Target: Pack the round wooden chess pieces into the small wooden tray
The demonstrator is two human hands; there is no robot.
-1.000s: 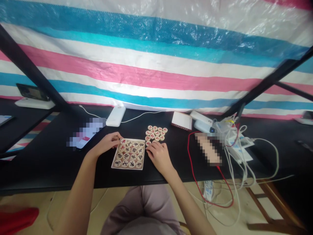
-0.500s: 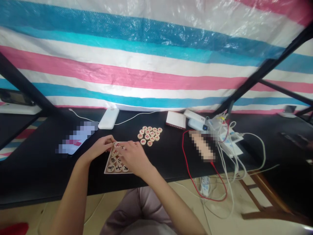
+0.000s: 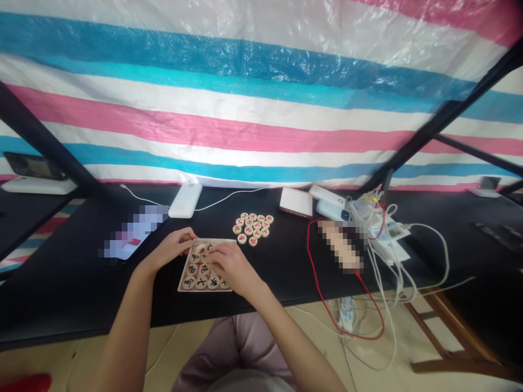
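A shallow white box [image 3: 180, 289] lies on the black table, with rows of round Chinese chess pieces [image 3: 200, 282] inside, most with black characters. At its far left corner my left hand [image 3: 176, 246] has curled fingers holding the edge. My right hand [image 3: 231, 267] is over the box's right side, its fingers bunched around a piece with a red mark [image 3: 201, 250], partly hidden. The hand covers the right part of the box. Just beyond, a cluster of red-marked chess pieces [image 3: 249, 231] lies flat on the table.
A phone [image 3: 141, 234] lies to the left, near a white power bank [image 3: 185, 200] with a cable. Behind the loose pieces is a white box lid [image 3: 296, 202]. Tangled white cables [image 3: 378, 256] and a red cable [image 3: 309, 261] spread at the right. A striped sheet [image 3: 245, 130] hangs behind.
My right hand has drawn in its fingers over the box, showing more of the black-marked pieces. My left hand stays at the corner. The whole view has shifted slightly.
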